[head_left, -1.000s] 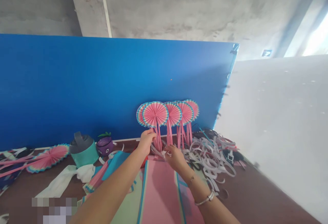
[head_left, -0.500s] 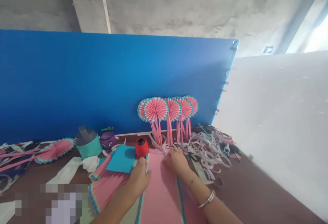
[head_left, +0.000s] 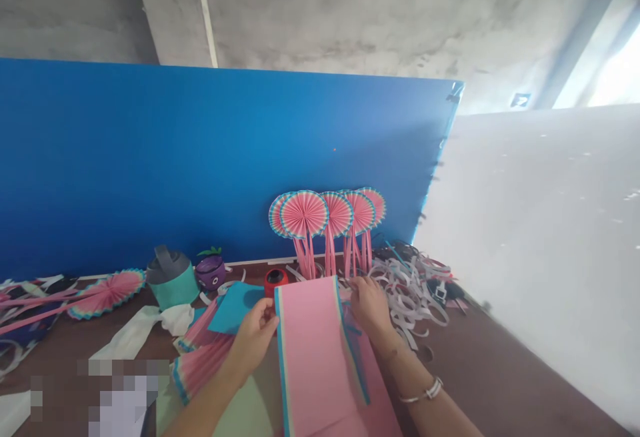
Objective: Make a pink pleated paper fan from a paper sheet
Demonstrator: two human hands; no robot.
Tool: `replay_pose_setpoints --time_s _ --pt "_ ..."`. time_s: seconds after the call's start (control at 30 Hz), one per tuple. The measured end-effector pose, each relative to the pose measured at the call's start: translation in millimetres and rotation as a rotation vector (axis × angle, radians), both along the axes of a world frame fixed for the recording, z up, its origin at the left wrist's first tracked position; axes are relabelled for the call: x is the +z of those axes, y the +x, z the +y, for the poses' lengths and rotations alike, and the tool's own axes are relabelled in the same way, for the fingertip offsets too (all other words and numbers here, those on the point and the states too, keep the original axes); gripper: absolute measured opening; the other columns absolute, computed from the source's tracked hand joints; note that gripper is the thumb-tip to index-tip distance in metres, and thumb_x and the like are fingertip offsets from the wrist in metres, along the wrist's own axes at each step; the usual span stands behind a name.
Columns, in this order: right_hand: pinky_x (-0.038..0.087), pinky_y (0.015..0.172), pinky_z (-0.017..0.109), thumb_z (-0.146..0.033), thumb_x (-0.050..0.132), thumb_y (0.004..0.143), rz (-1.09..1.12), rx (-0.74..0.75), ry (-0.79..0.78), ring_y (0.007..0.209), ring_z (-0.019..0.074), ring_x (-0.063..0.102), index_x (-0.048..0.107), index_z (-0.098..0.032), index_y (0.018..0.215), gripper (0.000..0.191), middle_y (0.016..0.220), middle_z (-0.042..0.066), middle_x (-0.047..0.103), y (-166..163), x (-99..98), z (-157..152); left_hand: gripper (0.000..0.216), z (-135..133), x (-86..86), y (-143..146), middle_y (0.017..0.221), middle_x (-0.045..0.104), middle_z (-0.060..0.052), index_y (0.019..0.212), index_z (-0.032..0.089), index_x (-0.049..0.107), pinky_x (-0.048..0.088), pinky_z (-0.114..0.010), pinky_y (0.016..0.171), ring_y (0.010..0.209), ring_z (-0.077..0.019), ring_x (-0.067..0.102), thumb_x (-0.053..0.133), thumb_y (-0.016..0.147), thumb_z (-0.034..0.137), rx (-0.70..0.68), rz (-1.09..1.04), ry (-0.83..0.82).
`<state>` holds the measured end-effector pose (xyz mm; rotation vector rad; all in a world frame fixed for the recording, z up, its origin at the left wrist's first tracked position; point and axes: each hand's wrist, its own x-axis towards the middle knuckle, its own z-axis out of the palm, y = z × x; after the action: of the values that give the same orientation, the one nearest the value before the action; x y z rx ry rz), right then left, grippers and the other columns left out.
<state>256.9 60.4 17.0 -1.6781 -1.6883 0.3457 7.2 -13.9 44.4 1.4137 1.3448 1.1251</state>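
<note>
1. Okay, so the main thing is the pink sheet [head_left: 313, 343] with blue-and-cream edging, sitting between the two hands on the bench [head_left: 485, 373], other paper under it. Far end looks slightly raised to me.
2. Left hand [head_left: 253, 337]: right at the sheet's left edge, thumb and fingers curled. Can't tell whether that grip is actually closed on the paper.
3. Right hand [head_left: 373, 307]: by the sheet's far right corner, fingers bent. Fingertips don't show well, so can't tell that grip either.
4. Around the sheet: red round thing [head_left: 275, 280] just behind its far left corner, blue paper [head_left: 237, 307] to its left, round fans [head_left: 304, 213] upright behind, curly pale strips [head_left: 407, 297] off to its right.
5. Tips: light fingers, both edges level, no creasing. The right edge looks wavy, so ease it straight without tugging.
</note>
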Motion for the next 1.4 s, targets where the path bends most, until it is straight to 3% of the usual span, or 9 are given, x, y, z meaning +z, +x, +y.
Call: replay_pose_setpoints --time_s 0.13,0.27,0.4,0.63,0.77,0.93,1.07,1.2,1.4 --pt "0.043 0.066 0.029 -0.053 0.034 0.091 0.436 0.263 -0.13 0.076 0.0207 0.06 0.067 -0.016 0.088 0.051 0.082 0.008 0.067 -8.0 4.2 0.9 0.032 -3.9 13.2 -5.5 0.093 0.068 -0.004 0.099 0.019 0.059 0.048 -0.029 0.07 0.077 -0.0191 0.062 0.056 0.072 0.037 0.019 -0.073 -0.083" --pt "0.039 0.056 0.025 -0.062 0.068 0.065 0.741 0.492 -0.26 0.059 0.0133 0.051 0.063 -0.017 0.072 0.046 0.064 0.0 0.058 -17.7 6.6 -7.3 0.038 -3.5 10.2 -8.8 0.098 0.068 -0.006 0.101 0.019 0.06 0.048 -0.03 0.069 0.081 -0.0212 0.064 0.062 0.068 0.038 0.029 -0.14 -0.121" --pt "0.033 0.049 0.023 -0.065 0.066 0.066 0.726 0.462 -0.281 0.049 0.0089 0.038 0.049 -0.018 0.053 0.051 0.05 -0.005 0.04 -16.1 11.8 -13.5 0.042 -3.9 -0.5 -15.5 0.096 0.067 -0.005 0.104 0.019 0.059 0.047 -0.029 0.069 0.076 -0.0189 0.062 0.062 0.068 0.04 0.023 -0.151 -0.161" --pt "0.033 0.051 0.022 -0.057 0.071 0.066 0.773 0.473 -0.308 0.054 0.0091 0.04 0.06 -0.017 0.068 0.041 0.059 -0.004 0.048 -18.1 9.5 -16.7 0.046 2.3 -38.1 -20.4 0.077 0.059 0.0 0.101 0.019 0.059 0.047 -0.029 0.069 0.076 -0.0191 0.06 0.067 0.062 0.043 0.049 -0.195 -0.143" --pt "0.029 0.047 0.022 -0.061 0.068 0.066 0.759 0.381 -0.267 0.048 0.0079 0.036 0.054 -0.017 0.057 0.046 0.051 -0.005 0.043 -20.5 4.0 -15.4 0.044 3.6 -54.5 -23.3 0.076 0.058 0.001 0.103 0.019 0.058 0.045 -0.028 0.067 0.074 -0.0178 0.058 0.065 0.065 0.04 0.021 -0.19 -0.122" --pt "0.029 0.043 0.024 -0.069 0.064 0.062 0.826 0.214 -0.163 0.048 0.0113 0.043 0.061 -0.017 0.065 0.052 0.057 0.002 0.059 -12.1 -4.4 -7.8 0.041 -0.9 -57.4 -25.9 0.077 0.059 0.001 0.102 0.018 0.059 0.044 -0.029 0.076 0.078 -0.0185 0.059 0.064 0.066 0.038 0.034 -0.188 -0.121" --pt "0.03 0.046 0.024 -0.063 0.07 0.058 0.831 0.211 -0.147 0.055 0.0131 0.048 0.064 -0.018 0.076 0.049 0.069 0.005 0.065 -7.9 -7.7 -10.6 0.039 -4.2 -54.6 -25.0 0.078 0.059 0.001 0.102 0.018 0.06 0.044 -0.03 0.08 0.08 -0.0185 0.059 0.063 0.068 0.036 0.02 -0.184 -0.117" --pt "0.028 0.049 0.024 -0.057 0.065 0.068 0.775 0.325 -0.245 0.054 0.0119 0.044 0.063 -0.017 0.073 0.04 0.061 0.0 0.055 -12.8 -2.7 -22.1 0.04 -2.7 -58.1 -24.6 0.075 0.058 0.001 0.102 0.018 0.06 0.044 -0.031 0.079 0.079 -0.0191 0.059 0.064 0.067 0.038 0.028 -0.184 -0.127" --pt "0.022 0.052 0.023 -0.047 0.073 0.061 0.694 0.4 -0.277 0.053 0.0082 0.028 0.04 -0.02 0.055 0.043 0.054 -0.007 0.032 -20.7 -5.8 -27.0 0.041 -3.0 -62.8 -24.9 0.074 0.057 0.001 0.102 0.018 0.06 0.044 -0.03 0.075 0.074 -0.0183 0.057 0.062 0.068 0.041 0.007 -0.143 -0.111"
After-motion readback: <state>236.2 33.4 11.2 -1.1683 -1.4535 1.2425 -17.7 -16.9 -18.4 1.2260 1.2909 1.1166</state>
